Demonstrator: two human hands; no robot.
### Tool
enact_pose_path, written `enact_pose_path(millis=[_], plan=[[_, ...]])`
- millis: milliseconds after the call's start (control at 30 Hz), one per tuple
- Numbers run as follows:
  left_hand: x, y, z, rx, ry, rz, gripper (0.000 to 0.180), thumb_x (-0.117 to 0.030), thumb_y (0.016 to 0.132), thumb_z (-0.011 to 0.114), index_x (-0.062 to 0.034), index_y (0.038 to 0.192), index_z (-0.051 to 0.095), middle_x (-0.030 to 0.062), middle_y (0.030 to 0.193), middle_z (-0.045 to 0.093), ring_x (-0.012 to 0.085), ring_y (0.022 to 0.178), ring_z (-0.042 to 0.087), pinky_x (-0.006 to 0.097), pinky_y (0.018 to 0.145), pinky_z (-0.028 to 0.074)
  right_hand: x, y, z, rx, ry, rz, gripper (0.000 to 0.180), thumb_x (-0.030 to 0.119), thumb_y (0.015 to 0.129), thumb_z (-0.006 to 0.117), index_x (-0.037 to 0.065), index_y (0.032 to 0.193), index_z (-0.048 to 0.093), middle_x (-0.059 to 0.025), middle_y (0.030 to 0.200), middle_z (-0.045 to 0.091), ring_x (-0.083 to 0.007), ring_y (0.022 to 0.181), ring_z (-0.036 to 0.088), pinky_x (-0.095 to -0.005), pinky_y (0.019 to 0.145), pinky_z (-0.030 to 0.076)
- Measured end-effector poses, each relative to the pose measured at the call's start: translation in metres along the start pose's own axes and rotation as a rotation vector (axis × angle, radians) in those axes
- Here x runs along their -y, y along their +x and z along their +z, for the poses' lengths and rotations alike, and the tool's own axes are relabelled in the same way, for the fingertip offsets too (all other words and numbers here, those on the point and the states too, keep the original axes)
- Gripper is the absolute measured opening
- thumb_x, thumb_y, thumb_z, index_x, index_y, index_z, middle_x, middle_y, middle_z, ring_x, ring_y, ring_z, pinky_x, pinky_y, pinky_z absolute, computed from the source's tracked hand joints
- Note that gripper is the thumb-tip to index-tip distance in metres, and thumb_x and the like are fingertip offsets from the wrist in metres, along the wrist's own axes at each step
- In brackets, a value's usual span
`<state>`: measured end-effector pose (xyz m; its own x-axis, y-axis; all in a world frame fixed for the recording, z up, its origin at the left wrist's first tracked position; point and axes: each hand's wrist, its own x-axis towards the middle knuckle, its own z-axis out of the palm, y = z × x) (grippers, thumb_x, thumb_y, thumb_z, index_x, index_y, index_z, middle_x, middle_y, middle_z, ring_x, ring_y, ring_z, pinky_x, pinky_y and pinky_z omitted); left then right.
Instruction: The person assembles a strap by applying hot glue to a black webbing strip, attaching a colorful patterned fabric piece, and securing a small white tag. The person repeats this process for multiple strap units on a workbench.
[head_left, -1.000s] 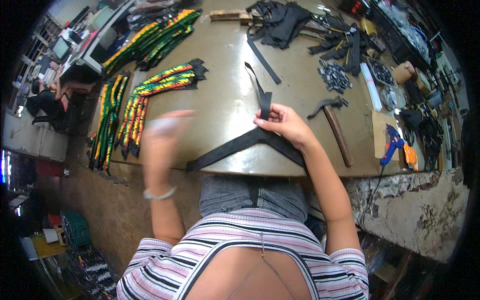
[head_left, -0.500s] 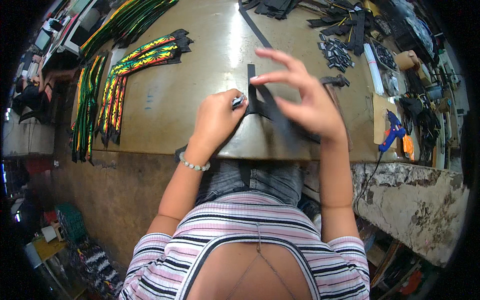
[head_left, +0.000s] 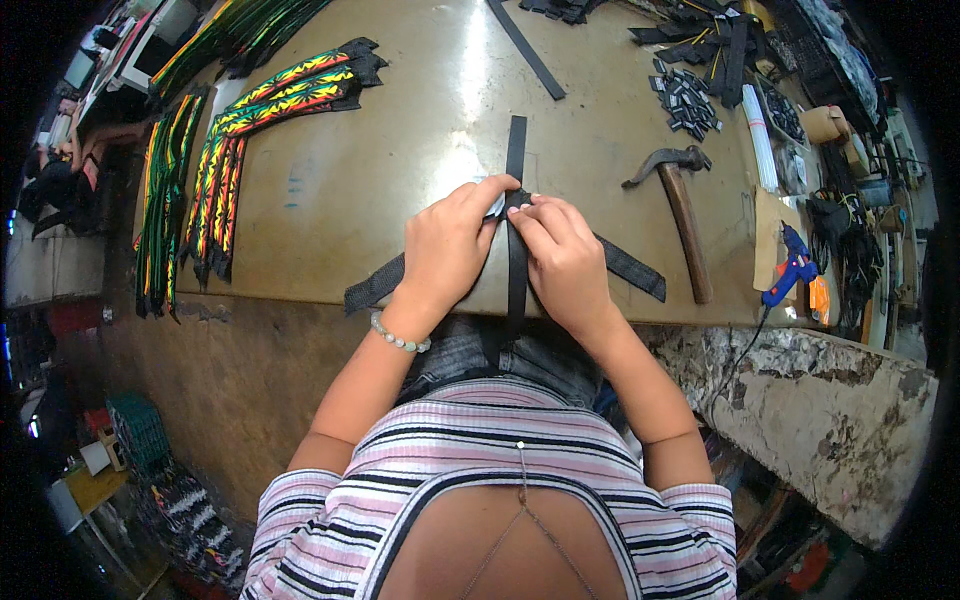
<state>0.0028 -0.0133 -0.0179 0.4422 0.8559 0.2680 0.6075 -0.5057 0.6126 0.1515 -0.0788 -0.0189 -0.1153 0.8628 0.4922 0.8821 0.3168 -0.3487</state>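
Observation:
A narrow black strap (head_left: 516,150) lies upright across the table's front part, its lower end hanging over the edge toward my lap. A wider black webbing strap (head_left: 635,270) crosses under my hands, its ends showing at both sides. My left hand (head_left: 450,240) is closed at the crossing, with a small shiny piece (head_left: 495,206) partly hidden at its fingertips. Right beside it, my right hand (head_left: 565,250) pinches the black strap near the same spot. The fingers cover how the straps join. A claw hammer (head_left: 680,205) with a wooden handle rests to the right.
Patterned green, yellow and red straps (head_left: 290,100) lie in bundles at the left. Another black strip (head_left: 527,50) lies farther back. Small black buckle-like pieces (head_left: 686,100) are heaped at the back right. A blue glue gun (head_left: 793,268) sits at the right edge.
My right hand has come down and left to the strap crossing and now pinches there. It has uncovered the hammer. The narrow strap now hangs down between my hands.

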Motion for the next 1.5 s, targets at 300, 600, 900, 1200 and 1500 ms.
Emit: enact_pose_path(millis=[300,600,900,1200,1500], plan=[[-0.002,0.001,-0.002,0.096,0.175,0.037,0.044,-0.01,0.082,0.067,-0.0285,0.122,0.067,0.0072,0.075,0.058,0.0298,0.068,0.064,0.042,0.058,0.051,0.005,-0.005,-0.013,0.076,0.207,0.113,0.025,-0.011,0.075,0.058,-0.003,0.097,0.065,-0.0219,0.101,0.059,-0.0403,0.113,0.059,-0.0457,0.092,0.051],[-0.003,0.002,-0.004,0.15,0.214,0.058,0.05,-0.012,0.081,0.068,-0.0308,0.127,0.062,0.0071,0.078,0.062,0.0299,0.069,0.066,0.042,0.058,0.052,0.035,-0.034,-0.054,0.318,0.409,0.206,0.022,-0.004,0.077,0.066,-0.001,0.098,0.067,-0.0186,0.097,0.059,-0.0405,0.112,0.059,-0.0446,0.098,0.048],[-0.002,-0.005,-0.02,-0.084,0.082,0.068,0.029,-0.02,0.091,0.069,-0.0184,0.119,0.065,0.0104,0.085,0.07,0.0293,0.073,0.068,0.038,0.059,0.052,-0.199,-0.145,-0.17,-1.148,-0.431,0.764,0.057,0.036,0.079,0.086,-0.001,0.105,0.051,-0.0086,0.096,0.055,-0.0164,0.08,0.055,-0.0321,0.071,0.052],[0.008,-0.024,-0.014,-0.044,0.136,0.092,0.019,-0.022,0.088,0.071,-0.0183,0.106,0.072,0.0066,0.073,0.06,0.0263,0.062,0.063,0.037,0.053,0.049,-0.128,-0.048,-0.164,-0.401,0.248,0.873,0.043,0.033,0.09,0.075,0.005,0.117,0.055,-0.0051,0.086,0.069,-0.0048,0.056,0.054,-0.0202,0.046,0.042],[0.011,-0.024,-0.012,-0.067,0.111,0.111,0.018,-0.019,0.087,0.071,-0.0182,0.105,0.072,0.0054,0.07,0.06,0.0254,0.061,0.062,0.036,0.052,0.048,-0.047,0.038,-0.079,0.251,0.415,0.609,0.042,0.038,0.087,0.076,0.003,0.102,0.06,-0.0064,0.083,0.069,-0.0111,0.07,0.061,-0.0285,0.066,0.05]])
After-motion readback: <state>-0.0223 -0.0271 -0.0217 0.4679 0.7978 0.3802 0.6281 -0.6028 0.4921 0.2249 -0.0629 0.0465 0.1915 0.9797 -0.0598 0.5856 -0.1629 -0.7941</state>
